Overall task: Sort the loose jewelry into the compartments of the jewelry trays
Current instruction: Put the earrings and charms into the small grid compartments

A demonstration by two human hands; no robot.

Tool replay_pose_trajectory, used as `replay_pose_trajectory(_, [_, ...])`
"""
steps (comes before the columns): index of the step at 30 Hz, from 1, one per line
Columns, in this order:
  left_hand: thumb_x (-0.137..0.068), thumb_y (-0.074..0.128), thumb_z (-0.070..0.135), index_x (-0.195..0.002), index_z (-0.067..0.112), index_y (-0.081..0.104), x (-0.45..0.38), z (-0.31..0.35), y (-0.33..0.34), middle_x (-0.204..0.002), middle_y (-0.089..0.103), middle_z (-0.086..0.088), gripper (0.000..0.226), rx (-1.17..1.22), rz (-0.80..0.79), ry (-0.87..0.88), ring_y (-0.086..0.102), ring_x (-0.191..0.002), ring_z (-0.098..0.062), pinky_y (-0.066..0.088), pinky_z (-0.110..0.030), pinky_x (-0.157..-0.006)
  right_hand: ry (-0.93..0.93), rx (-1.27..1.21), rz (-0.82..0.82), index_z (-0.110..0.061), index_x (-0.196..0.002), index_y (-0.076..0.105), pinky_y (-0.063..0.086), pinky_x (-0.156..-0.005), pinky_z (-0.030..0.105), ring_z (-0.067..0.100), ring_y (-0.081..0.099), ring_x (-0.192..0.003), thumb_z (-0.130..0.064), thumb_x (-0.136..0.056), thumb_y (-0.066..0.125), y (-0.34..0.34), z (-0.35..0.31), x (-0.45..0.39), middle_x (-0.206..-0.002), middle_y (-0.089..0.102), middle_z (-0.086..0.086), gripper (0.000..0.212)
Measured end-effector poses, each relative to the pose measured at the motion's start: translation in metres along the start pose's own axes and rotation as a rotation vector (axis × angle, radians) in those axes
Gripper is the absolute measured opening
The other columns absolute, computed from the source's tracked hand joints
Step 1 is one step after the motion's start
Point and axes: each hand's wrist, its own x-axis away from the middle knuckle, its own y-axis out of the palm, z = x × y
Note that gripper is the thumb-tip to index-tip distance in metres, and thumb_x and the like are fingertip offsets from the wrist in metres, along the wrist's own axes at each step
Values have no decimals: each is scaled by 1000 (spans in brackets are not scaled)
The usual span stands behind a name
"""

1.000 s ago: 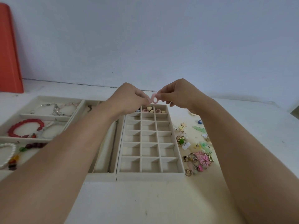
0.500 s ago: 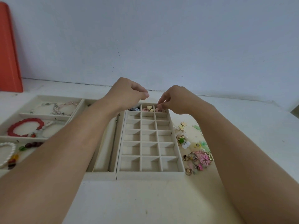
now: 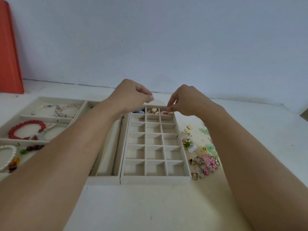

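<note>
Looking down from the head camera, I see my right hand (image 3: 186,102) above the far right cell of the grid tray (image 3: 155,178), fingertips (image 3: 168,108) pinched together over a pink piece (image 3: 165,112) lying there, though I cannot tell whether they grip anything. My left hand (image 3: 133,95) hovers over the tray's far left corner, curled and holding nothing I can see. Loose jewelry (image 3: 204,157) lies on the table just right of the tray; bracelets (image 3: 26,130) fill the trays left of it.

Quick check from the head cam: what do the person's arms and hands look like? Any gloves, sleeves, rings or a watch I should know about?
Both forearms are bare right down to the bottom of the frame, with no sleeve showing. The left hand and the right hand wear no gloves. No watch, bracelet or ring shows on either wrist or on the fingers that face the camera. The nails look short and unpainted.
</note>
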Motion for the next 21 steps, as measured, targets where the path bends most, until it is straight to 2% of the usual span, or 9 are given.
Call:
replay_pose_trajectory(4, [-85,78,24,-92,21,79,0,0,0,-95,74,4,7,-3,0,-2,64,-77,-5,51,-19,-71,29,34,31,-28,-77,75,52,-66,31,15,62,-63,-37,-83,82,0,4,-2,-72,68,-4,13])
replay_pose_trajectory(9, [-85,78,24,-91,22,79,1,0,0,-95,75,5,6,-9,-5,-7,66,-80,-7,53,-19,-71,29,53,2,-33,-75,71,57,-74,36,18,66,-77,-39,-86,78,3,3,-3,-85,71,-2,15])
replay_pose_trajectory(12, [-85,78,24,-91,22,79,1,1,-1,-96,75,4,6,-12,-9,-8,67,-83,-8,53,-21,-73,32,73,-22,-31,-83,75,57,-76,37,17,66,-78,-43,-83,80,-1,4,-2,-86,70,-5,13])
replay_pose_trajectory(16, [-86,77,23,-91,21,79,2,3,-2,-96,76,1,6,-18,-8,-6,68,-86,-11,53,-21,-75,20,78,-68,-32,-89,77,54,-73,33,15,66,-82,-38,-81,83,-1,3,1,-92,71,-6,11])
replay_pose_trajectory(19, [-86,77,23,-91,21,79,3,4,-1,-97,76,1,6,-20,-12,-10,65,-81,-8,51,-19,-72,5,55,-43,-35,-86,75,57,-80,39,18,65,-87,-34,-83,83,0,3,1,-100,69,-3,8])
replay_pose_trajectory(21, [-86,77,24,-91,21,79,3,4,-1,-95,76,2,6,-16,-11,-12,64,-78,-8,51,-19,-72,-12,45,-29,-36,-85,74,57,-80,39,17,65,-85,-32,-84,82,0,2,2,-101,68,-2,9])
